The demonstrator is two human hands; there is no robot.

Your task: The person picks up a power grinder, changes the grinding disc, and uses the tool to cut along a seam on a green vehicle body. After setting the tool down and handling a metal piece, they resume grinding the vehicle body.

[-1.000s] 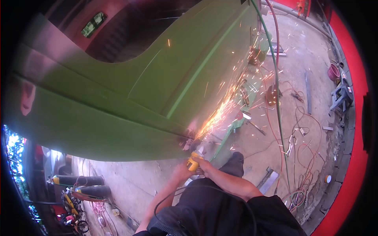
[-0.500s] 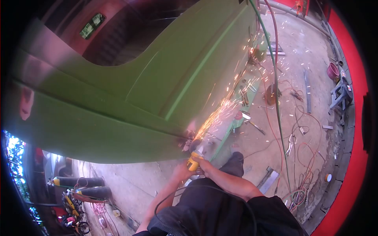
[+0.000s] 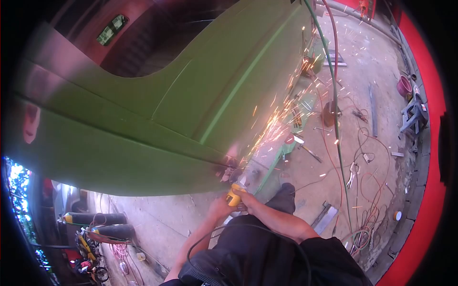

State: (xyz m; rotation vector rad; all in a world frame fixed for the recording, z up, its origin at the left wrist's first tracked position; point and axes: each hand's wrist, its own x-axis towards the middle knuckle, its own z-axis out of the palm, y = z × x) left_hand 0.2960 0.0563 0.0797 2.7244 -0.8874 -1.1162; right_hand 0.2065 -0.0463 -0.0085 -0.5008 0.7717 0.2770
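A yellow angle grinder [image 3: 234,197] is gripped in both hands at the lower corner of a green vehicle body [image 3: 176,162]. My left hand [image 3: 221,208] is closed around the grinder from the left side. My right hand [image 3: 245,197] wraps it from the right, close to the grinder's head. The disc is near the bare, scuffed metal patch [image 3: 229,172] at the panel's edge; exact contact is hard to make out. Sparks [image 3: 274,124] stream up and to the right along the panel. A dark cord loops across my lap.
Hammer [image 3: 311,153], locking pliers [image 3: 353,174] and tangled cables [image 3: 365,233] lie on the concrete floor at right. Green and red hoses [image 3: 335,95] hang down there. Gas cylinders [image 3: 112,232] lie at lower left. A grey stool [image 3: 413,114] stands by the red wall.
The spark stream looks thinner near the disc and more scattered than before. Both hands and the grinder stay in nearly the same place.
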